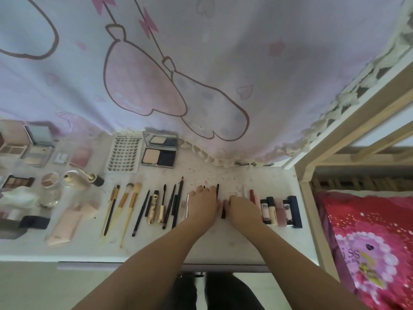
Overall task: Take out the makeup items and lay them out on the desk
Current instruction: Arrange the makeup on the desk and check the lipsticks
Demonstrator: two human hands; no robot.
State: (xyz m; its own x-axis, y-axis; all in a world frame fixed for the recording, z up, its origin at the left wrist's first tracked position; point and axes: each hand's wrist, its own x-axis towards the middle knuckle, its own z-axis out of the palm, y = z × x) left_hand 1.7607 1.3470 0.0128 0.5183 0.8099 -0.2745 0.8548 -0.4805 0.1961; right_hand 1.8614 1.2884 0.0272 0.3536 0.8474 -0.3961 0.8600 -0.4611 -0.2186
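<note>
- White desk [223, 245] carries rows of makeup items, with both hands resting palm-down near its middle.
- Left hand [202, 203] lies flat, fingers stretched away from the person; whether it grips anything underneath cannot be told. A thin dark stick [217, 191] stands just beside its fingertips, on the side toward the other hand.
- Right hand [240, 209] is curled over the desk, fingers bent; a dark red tube [223, 211] lies between the two hands, touching or nearly touching this one, and a firm grip cannot be confirmed.
- Just outward of the right hand, a red lipstick [252, 195] and a row of small bottles and tubes [280, 211] lie side by side, ending in a dark blue box.
- Just outward of the left hand lie pencils, a gold mascara [153, 208] and its wand, then bamboo-handled brushes [125, 205].
- Farther out on that side: a pale pink tube [64, 228], a glass jar and eyeshadow palettes [19, 181].
- Beyond the left hand, toward the back edge, sit an open powder compact [159, 154] with a mirror and a card of false lashes [124, 154].
- Behind everything hangs a lilac cartoon-print curtain [201, 63].
- Past the right hand, off the desk, a wooden frame [310, 209] borders red floral bedding [368, 242].
</note>
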